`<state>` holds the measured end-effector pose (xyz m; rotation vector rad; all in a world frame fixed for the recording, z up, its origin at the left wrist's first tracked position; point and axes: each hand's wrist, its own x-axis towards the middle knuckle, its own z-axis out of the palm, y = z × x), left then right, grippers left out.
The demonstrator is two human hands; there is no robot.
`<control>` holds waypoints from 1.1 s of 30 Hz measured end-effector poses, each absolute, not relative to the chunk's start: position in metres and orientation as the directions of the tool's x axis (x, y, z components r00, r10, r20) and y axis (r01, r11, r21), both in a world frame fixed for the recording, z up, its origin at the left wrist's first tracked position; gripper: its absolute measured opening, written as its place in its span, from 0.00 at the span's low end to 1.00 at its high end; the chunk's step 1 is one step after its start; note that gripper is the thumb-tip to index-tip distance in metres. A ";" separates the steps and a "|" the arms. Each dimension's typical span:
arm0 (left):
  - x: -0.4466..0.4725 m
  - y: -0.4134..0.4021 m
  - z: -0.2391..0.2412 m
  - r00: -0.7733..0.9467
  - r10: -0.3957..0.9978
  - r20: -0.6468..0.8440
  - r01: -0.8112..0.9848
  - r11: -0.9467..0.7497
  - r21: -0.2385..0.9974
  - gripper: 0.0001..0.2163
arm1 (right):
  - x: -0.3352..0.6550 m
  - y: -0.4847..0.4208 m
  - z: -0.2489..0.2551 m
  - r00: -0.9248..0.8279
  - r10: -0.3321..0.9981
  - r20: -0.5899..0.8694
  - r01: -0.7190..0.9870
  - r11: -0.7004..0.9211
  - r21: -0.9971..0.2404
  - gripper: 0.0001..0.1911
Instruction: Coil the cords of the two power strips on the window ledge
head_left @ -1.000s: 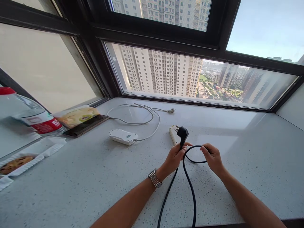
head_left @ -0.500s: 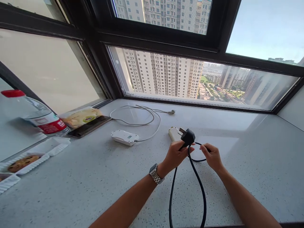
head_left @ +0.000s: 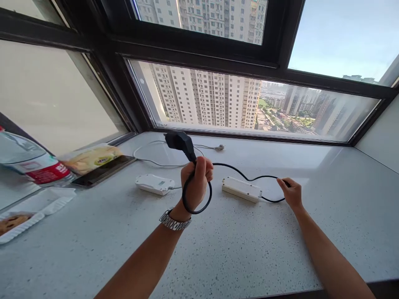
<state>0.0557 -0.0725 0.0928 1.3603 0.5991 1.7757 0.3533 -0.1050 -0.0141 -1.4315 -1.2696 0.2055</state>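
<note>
Left hand (head_left: 197, 182) clenches power cable (head_left: 230, 166), securing its loop; right hand (head_left: 291, 193) pinches slack near power strip (head_left: 241, 189).

The cable (head_left: 232, 168) in your left hand (head_left: 196, 182) looks like matt black rubber, and its plug (head_left: 179, 141) like smooth black plastic. The power strip (head_left: 241, 189) is white, slightly glossy plastic. The counter (head_left: 249, 249) is polished speckled stone, and your watch band (head_left: 174, 222) is shiny metal.

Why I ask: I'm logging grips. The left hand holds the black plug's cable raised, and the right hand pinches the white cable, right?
Not quite: the head view shows the right hand pinching the black cable, not the white cable. The left hand holds that cable raised, below its black plug.
</note>
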 end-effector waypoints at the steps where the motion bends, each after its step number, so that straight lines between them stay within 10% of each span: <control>1: 0.057 -0.073 0.089 -0.100 0.786 0.610 -0.255 -0.612 0.748 0.24 | 0.347 -0.106 -0.014 0.360 0.770 0.526 0.576 0.260 -0.775 0.23; 7: 0.069 -0.088 0.080 0.151 0.664 0.732 -0.158 -0.715 0.681 0.24 | 0.324 -0.110 -0.013 0.205 0.810 0.550 0.604 0.337 -0.722 0.22; 13: 0.084 -0.111 0.072 0.414 0.676 0.609 -0.329 -0.513 0.793 0.23 | 0.331 -0.106 -0.019 0.437 0.792 0.427 0.527 0.159 -0.835 0.27; 21: 0.084 -0.123 0.132 0.157 0.702 0.695 -0.482 -0.560 0.674 0.27 | 0.356 -0.095 -0.025 0.458 0.719 0.523 0.788 -0.056 -0.613 0.17; 33: 0.024 -0.058 0.081 0.137 0.605 0.784 0.400 -0.758 0.515 0.22 | 0.420 -0.109 -0.006 0.804 0.443 0.396 0.584 -0.469 -0.662 0.15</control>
